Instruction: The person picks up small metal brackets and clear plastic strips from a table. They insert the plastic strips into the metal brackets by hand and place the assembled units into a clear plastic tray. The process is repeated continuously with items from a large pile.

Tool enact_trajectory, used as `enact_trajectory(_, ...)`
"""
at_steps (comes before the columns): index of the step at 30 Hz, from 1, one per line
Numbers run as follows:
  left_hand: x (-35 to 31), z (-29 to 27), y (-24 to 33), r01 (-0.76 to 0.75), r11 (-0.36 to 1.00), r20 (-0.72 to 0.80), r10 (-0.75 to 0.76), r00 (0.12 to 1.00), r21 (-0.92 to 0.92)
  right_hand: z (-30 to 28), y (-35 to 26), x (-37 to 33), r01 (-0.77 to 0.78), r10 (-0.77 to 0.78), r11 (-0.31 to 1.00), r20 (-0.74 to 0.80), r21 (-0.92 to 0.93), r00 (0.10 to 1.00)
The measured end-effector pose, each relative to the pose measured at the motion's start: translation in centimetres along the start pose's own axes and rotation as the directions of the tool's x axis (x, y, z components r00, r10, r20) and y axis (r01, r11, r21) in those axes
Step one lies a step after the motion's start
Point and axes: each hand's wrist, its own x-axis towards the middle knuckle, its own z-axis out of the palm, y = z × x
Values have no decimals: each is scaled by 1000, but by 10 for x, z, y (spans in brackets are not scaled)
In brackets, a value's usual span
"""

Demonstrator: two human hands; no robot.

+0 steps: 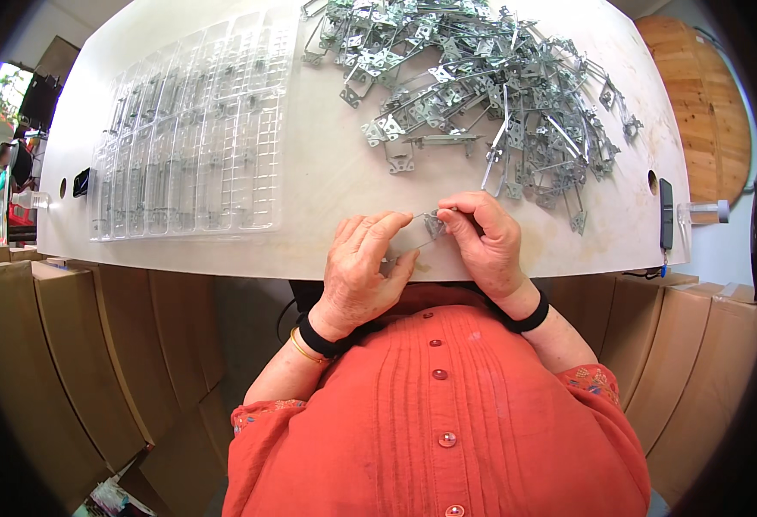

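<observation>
Between my hands, near the table's front edge, is a small metal bracket with thin rods (434, 226). My left hand (363, 263) pinches its left end between thumb and fingers. The fingers of my right hand (484, 239) are closed on its right end, and they hide part of it. Beyond my hands lies a big tangled pile of similar metal brackets (491, 86). To the left, a clear plastic tray (285, 164) with long compartments holds several metal pieces in rows.
The white table (335, 185) curves across the view. At its right edge sit a dark oblong device (666, 215) and a hole (653, 182). A small black object (82, 182) lies at the left edge. Cardboard boxes (29, 362) stand below on both sides. A round wooden board (697, 95) leans at the right.
</observation>
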Motion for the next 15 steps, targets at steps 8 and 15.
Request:
enact_trajectory(8, 0, 1, -1, -2, 1000, -4, 2, 1000, 7, 1, 0, -2, 4, 0, 998, -54, 69, 999)
enact_trajectory(15, -3, 3, 1, 44, 998, -44, -42, 998, 36, -1, -5, -1, -17, 19, 1000, -50, 26, 999)
